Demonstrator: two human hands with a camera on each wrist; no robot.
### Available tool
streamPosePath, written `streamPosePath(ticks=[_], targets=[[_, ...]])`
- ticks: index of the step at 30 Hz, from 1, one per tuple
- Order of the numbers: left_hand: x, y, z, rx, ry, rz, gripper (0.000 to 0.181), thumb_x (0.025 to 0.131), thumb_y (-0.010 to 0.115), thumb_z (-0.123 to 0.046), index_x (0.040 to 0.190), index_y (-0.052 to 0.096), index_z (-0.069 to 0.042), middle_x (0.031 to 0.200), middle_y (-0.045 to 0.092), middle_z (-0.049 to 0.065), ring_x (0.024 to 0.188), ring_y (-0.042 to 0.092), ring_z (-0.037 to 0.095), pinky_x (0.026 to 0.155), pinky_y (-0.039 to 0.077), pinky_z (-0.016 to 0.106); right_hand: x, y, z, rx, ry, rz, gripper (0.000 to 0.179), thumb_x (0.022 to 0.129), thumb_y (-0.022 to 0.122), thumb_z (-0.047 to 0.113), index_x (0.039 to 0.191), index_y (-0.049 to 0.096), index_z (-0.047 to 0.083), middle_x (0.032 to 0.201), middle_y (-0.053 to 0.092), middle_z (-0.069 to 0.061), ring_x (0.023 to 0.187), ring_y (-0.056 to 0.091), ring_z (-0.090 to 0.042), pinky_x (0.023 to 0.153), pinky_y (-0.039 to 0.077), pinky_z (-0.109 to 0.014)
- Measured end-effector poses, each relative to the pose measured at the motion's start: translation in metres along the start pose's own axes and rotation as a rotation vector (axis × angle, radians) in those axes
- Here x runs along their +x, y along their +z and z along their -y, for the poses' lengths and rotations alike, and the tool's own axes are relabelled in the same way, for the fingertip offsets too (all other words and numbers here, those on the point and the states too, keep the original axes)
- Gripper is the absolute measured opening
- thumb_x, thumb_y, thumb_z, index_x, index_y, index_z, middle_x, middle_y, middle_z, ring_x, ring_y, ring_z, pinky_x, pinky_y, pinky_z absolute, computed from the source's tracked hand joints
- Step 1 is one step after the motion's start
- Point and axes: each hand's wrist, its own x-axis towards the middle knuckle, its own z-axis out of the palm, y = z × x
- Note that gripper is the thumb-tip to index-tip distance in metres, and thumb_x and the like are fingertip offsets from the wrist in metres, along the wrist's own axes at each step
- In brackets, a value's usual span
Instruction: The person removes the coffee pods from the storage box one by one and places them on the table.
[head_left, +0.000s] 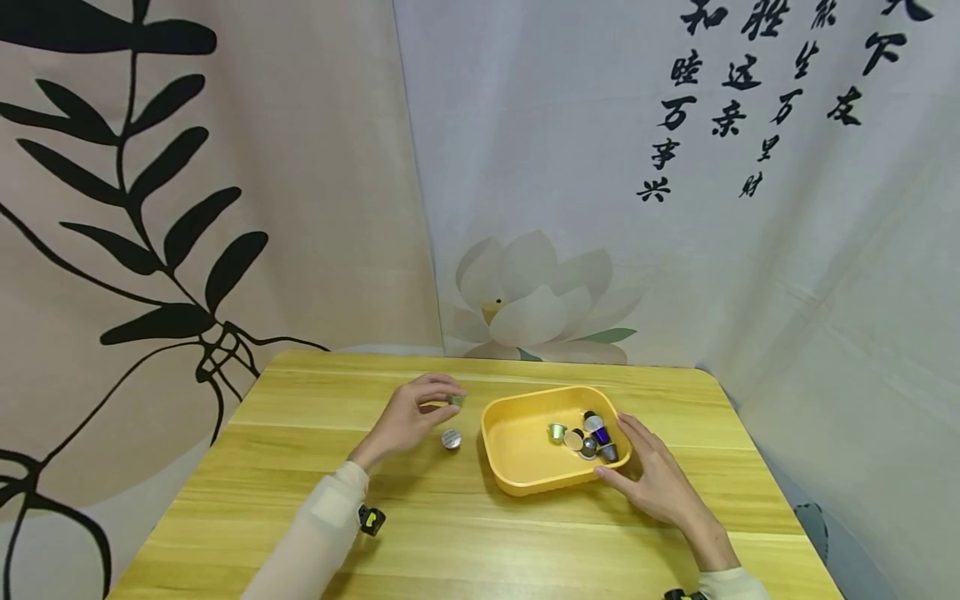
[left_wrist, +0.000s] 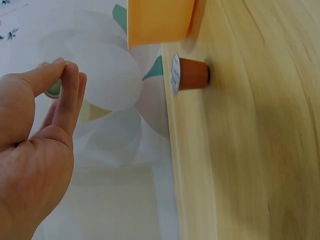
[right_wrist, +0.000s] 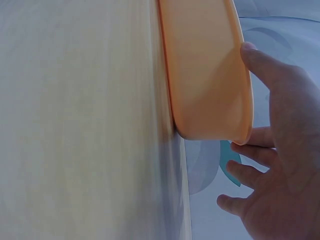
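Taking twelve o'clock as straight away from the person, a small green capsule (head_left: 457,400) is hanging above the table (head_left: 300,417), just off the ten o'clock side of the yellow tray (head_left: 517,433). The left hand (head_left: 408,419) is pinching it narrowly between thumb and fingertips, a hold that seems to be suiting so small a thing. At six o'clock from it, a copper-coloured capsule (left_wrist: 192,75) is standing on its narrow end, so its silver lid is facing up, near the hand. At three o'clock from that capsule the tray is lying on the table, with several mixed capsules (head_left: 589,447) bunching inside toward its three o'clock end. At four o'clock the right hand (head_left: 660,479) is touching the tray's corner; its fingers are spreading wide, thumb and index finger meeting the rim, probably steadying it. Farther out, at twelve o'clock, a printed curtain (head_left: 525,167) is hanging behind the table.
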Motion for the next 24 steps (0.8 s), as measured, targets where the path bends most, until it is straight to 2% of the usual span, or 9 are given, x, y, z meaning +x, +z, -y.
streamPosePath(ticks=[2,8,16,24], targets=[[-0.002,-0.003,0.002,-0.007,-0.005,-0.009,0.027,0.106,0.081,-0.013,0.131,0.083,-0.021,0.151,0.069,0.013,0.13,0.074,0.033,0.112,0.066,0.039,0.0,0.0,0.0,0.0,0.002,0.002,0.104,0.098,0.086,0.057,0.171,0.041,-0.002,0.18,0.038,-0.027,0.162,0.041,-0.057,0.127,0.038,-0.081],[-0.008,-0.011,0.007,-0.046,-0.044,-0.028,0.02,0.107,0.08,-0.02,0.126,0.085,-0.024,0.152,0.071,0.009,0.131,0.076,0.029,0.108,0.066,0.031,0.0,0.0,0.001,0.004,0.003,0.005,0.104,0.098,0.086,0.057,0.171,0.041,-0.003,0.18,0.038,-0.027,0.162,0.041,-0.058,0.127,0.038,-0.081],[-0.016,-0.014,0.014,-0.061,-0.048,-0.038,0.018,0.107,0.08,-0.018,0.125,0.085,-0.017,0.148,0.073,0.015,0.129,0.077,0.031,0.105,0.066,0.028,0.0,-0.001,0.001,0.005,0.002,0.004,0.105,0.098,0.086,0.058,0.172,0.041,-0.002,0.18,0.038,-0.027,0.162,0.04,-0.057,0.127,0.038,-0.081],[-0.027,-0.023,0.019,-0.043,-0.184,-0.012,0.035,0.102,0.086,-0.015,0.136,0.078,-0.013,0.142,0.074,0.011,0.128,0.078,0.032,0.101,0.068,0.028,0.0,-0.001,0.0,0.014,0.003,0.006,0.105,0.098,0.086,0.057,0.172,0.04,-0.002,0.181,0.037,-0.027,0.162,0.04,-0.058,0.126,0.038,-0.082]])
